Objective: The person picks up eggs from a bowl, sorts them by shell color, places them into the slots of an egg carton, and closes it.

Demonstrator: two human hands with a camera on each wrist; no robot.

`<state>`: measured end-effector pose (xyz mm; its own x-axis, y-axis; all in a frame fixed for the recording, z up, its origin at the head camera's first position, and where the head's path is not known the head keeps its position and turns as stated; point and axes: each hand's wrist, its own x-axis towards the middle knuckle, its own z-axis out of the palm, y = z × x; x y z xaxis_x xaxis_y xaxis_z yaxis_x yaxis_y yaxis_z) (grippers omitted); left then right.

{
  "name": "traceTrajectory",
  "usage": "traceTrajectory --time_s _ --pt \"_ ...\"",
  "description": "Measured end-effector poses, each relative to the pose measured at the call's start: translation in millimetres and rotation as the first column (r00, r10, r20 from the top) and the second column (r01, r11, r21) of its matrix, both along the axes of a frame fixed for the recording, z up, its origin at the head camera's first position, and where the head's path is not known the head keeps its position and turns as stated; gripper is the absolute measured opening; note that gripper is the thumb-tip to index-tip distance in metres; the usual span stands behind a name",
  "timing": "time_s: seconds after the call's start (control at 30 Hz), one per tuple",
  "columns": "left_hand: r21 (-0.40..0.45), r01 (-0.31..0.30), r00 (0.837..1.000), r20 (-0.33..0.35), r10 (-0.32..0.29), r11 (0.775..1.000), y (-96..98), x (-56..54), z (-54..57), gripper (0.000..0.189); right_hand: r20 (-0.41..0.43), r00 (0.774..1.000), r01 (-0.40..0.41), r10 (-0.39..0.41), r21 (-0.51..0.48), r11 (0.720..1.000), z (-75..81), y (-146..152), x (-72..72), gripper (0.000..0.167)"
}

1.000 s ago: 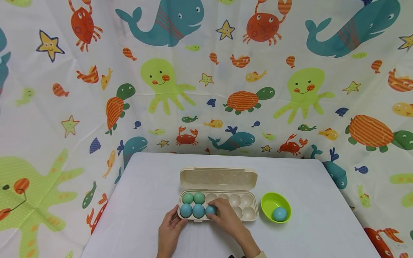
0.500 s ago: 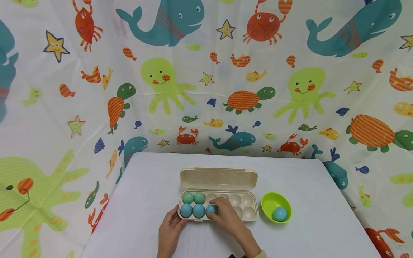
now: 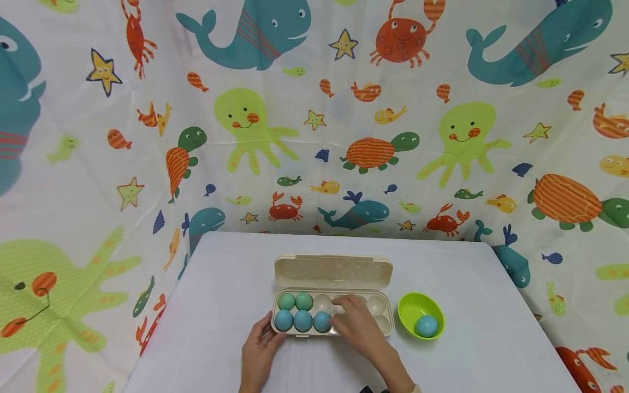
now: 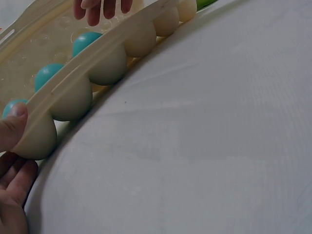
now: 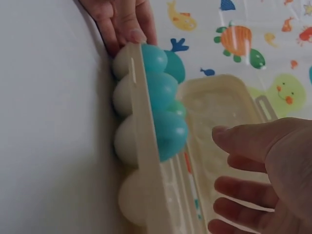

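Note:
An open cream egg carton (image 3: 388, 326) stands on the white table. Three blue eggs (image 3: 303, 321) fill the left cups of its near row, with two green eggs (image 3: 303, 301) behind them. At the carton's front left corner my left hand (image 3: 259, 347) grips it, the thumb (image 4: 18, 111) over the rim and the fingers below. Just right of the third blue egg (image 5: 169, 136), my right hand (image 3: 360, 327) hovers over the cups with fingers apart, holding nothing and covering some of them.
A lime green bowl (image 3: 404, 310) holding one blue egg (image 3: 426, 326) stands right of the carton. The carton's lid (image 3: 334, 272) lies folded back. A sea-animal print curtain (image 3: 314, 142) hangs behind and beside the table.
My right hand has let go of the third blue egg, leaving it in its cup, and moved a little right. The left hand has stayed on the carton.

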<state>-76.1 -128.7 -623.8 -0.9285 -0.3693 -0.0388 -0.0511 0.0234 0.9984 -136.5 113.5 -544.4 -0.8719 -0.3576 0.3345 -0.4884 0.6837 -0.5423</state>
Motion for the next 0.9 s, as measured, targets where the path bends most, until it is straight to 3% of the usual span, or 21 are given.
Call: traceTrajectory --time_s 0.2,0.37,0.73,0.9 --pt "0.016 0.006 1.000 -0.005 -0.006 1.000 -0.7 -1.1 0.6 0.067 -0.032 0.995 0.093 -0.092 0.052 0.994 8.5 18.9 -2.7 0.033" --pt "0.007 0.006 1.000 0.012 -0.006 1.000 -2.1 -2.2 1.6 0.067 0.012 0.984 0.176 -0.178 0.097 0.980 13.0 38.6 -4.3 0.034" --pt "0.002 0.014 0.999 0.029 -0.014 1.000 -9.2 -11.7 3.2 0.067 -0.077 0.961 0.269 -0.264 0.062 0.961 9.5 78.5 -9.3 0.035" --pt "-0.003 0.024 0.999 0.029 -0.024 1.000 -13.5 -17.9 3.0 0.067 -0.059 0.944 0.330 -0.325 0.093 0.940 11.5 91.3 -9.6 0.035"
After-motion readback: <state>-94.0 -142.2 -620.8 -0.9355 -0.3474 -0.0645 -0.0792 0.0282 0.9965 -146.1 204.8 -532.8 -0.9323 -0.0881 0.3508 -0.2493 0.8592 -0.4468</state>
